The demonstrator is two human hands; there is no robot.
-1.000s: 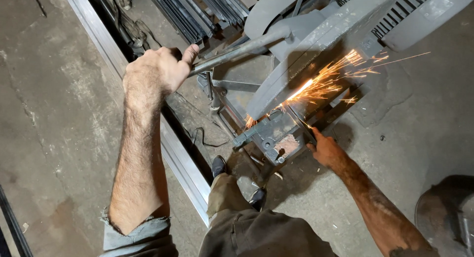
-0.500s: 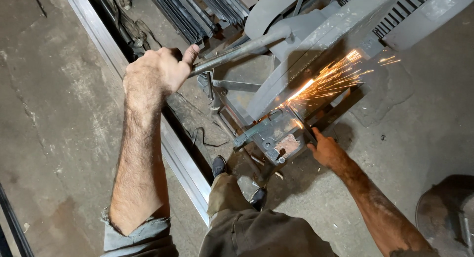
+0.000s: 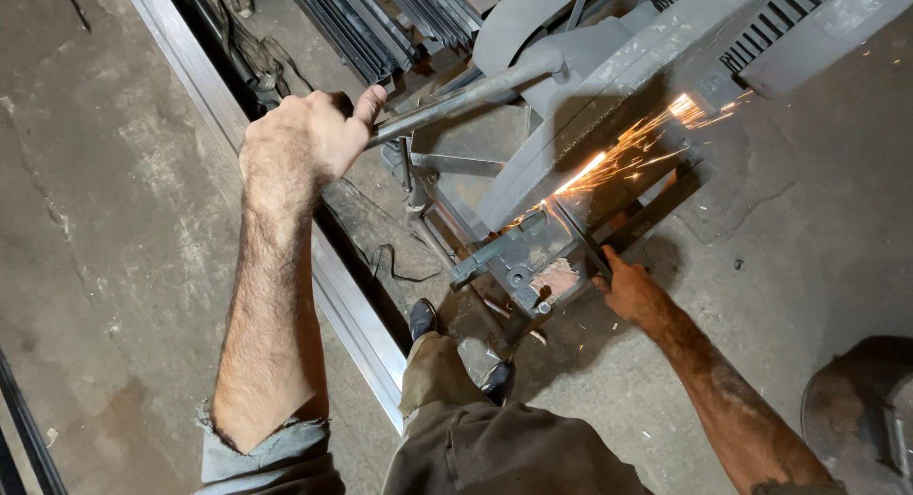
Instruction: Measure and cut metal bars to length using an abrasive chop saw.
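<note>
1. Bare, stained concrete floor (image 3: 105, 219) is being looked down on from above, in what appears to be a metal workshop.
2. Along the left, a long pale metal rail (image 3: 357, 324) is lying diagonally on the floor; bundles of dark metal bars (image 3: 380, 19) are stacked beyond it.
3. At left of centre, the left hand (image 3: 304, 138) is being kept wrapped in a full fist around the long handle (image 3: 456, 100) of a chop saw (image 3: 609, 86), with the thumb lying along it.
4. In the middle, sparks (image 3: 618, 157) are being thrown up and to the right from under the blade guard, so the cut is judged to be under way and not yet through.
5. Under the blade, a thin metal strip (image 3: 582, 236) is being held in the saw's vise (image 3: 518, 257); how deep the cut has gone cannot be told.
6. To the right, the right hand (image 3: 632, 291) is being pressed, fingers bent, against the near end of the strip beside the vise.
7. Separation of the piece is judged to be what is left.
</note>
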